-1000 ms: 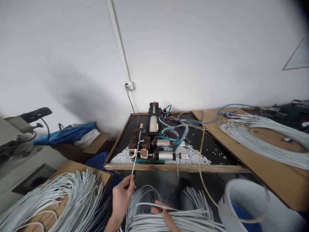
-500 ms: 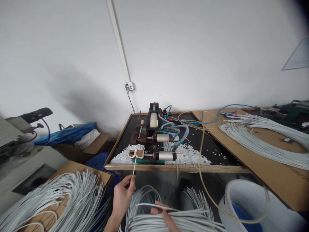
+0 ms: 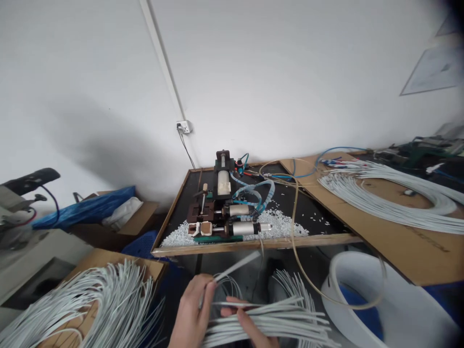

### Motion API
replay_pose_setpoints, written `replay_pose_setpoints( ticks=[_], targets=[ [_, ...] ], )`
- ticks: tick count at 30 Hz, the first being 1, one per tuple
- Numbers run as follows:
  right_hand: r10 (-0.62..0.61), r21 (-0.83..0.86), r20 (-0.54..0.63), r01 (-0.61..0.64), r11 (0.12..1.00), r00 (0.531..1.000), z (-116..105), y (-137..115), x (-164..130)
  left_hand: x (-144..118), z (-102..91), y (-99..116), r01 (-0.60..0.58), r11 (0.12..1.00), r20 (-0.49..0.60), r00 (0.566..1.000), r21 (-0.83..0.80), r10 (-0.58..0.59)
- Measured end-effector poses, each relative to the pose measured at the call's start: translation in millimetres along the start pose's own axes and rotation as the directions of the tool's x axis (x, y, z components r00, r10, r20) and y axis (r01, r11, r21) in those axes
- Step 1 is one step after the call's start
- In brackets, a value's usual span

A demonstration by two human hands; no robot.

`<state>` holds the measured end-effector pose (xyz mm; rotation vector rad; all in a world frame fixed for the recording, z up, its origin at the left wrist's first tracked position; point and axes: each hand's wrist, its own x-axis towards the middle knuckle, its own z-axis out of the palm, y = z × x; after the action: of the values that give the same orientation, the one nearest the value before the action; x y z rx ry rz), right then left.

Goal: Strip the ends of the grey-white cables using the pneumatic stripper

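Observation:
My left hand (image 3: 194,307) is closed, pinching a single white cable (image 3: 237,266) between thumb and fingers. The slightly blurred end of that cable points up and to the right, apart from the machine. Beside it, my right hand (image 3: 252,326) has its thumb and fingers closed around white cables of a bundle (image 3: 290,319) that lies across my lap. Ahead of both hands stands a pneumatic machine (image 3: 224,181) with silver cylinders. Its front jaws (image 3: 200,228) are edged with white scraps, and no cable sits in them.
Small white offcuts (image 3: 279,223) lie heaped around the machine inside a wood-edged black tray (image 3: 253,245). At lower left is a cable coil (image 3: 119,299) on cardboard; another coil (image 3: 380,203) lies at right. A white bucket (image 3: 337,295) stands front right, crossed by a yellowish hose (image 3: 294,212).
The cable in my left hand has come out of the machine's front jaws and swung toward the right. My left hand has drawn nearer to my right one. The view has turned slightly right.

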<state>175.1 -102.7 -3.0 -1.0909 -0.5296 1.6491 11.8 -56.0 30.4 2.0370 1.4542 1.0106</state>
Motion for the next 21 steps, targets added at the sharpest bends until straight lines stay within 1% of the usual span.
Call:
replay_pose_setpoints(
  ticks=[2,3,4,5,6,8,10,11,14,18,21],
  targets=[
    [-0.056,-0.084,-0.028,0.054,0.995,0.998,-0.3,-6.9,-3.3,0.5,6.8,6.5,-0.018,1.000,0.179,0.984,0.014,0.015],
    [-0.085,-0.113,-0.037,0.080,0.990,0.996,-0.5,-10.3,-5.1,1.4,9.7,7.1,-0.005,1.000,0.233,0.972,0.019,0.001],
    [-0.099,-0.130,-0.038,0.093,0.987,0.994,-0.8,-13.3,-6.8,2.5,12.1,6.2,0.017,1.000,0.256,0.967,0.022,-0.022],
    [-0.091,-0.126,-0.026,0.087,0.988,0.996,-1.0,-15.6,-8.4,3.7,13.7,3.9,0.046,0.999,0.244,0.969,0.022,-0.050],
    [-0.067,-0.107,-0.002,0.066,0.992,0.998,-1.1,-17.1,-9.7,5.0,14.5,0.7,0.077,0.997,0.202,0.976,0.017,-0.079],
    [-0.026,-0.047,0.044,0.028,0.999,0.999,-0.6,-17.8,-11.6,8.0,14.1,-6.2,0.149,0.989,0.073,0.986,-0.017,-0.147],
    [-0.043,0.008,0.082,0.043,0.999,0.996,0.5,-16.0,-11.7,11.5,11.9,-11.1,0.220,0.972,-0.026,0.974,-0.077,-0.223],
    [-0.064,0.018,0.089,0.063,0.998,0.994,1.2,-14.7,-11.2,13.1,10.7,-12.2,0.247,0.963,-0.047,0.966,-0.106,-0.253],
    [-0.091,0.006,0.093,0.091,0.996,0.992,2.4,-10.4,-8.3,16.3,8.2,-11.3,0.285,0.947,-0.054,0.954,-0.151,-0.296],
    [-0.080,0.010,0.092,0.079,0.997,0.993,4.7,-8.8,-6.9,13.5,9.0,-7.1,0.293,0.943,-0.050,0.951,-0.159,-0.304],
    [-0.079,0.044,0.089,0.075,0.996,0.993,9.3,-11.6,-9.3,7.8,11.4,-5.0,0.288,0.946,-0.033,0.955,-0.151,-0.296]
  ],
)
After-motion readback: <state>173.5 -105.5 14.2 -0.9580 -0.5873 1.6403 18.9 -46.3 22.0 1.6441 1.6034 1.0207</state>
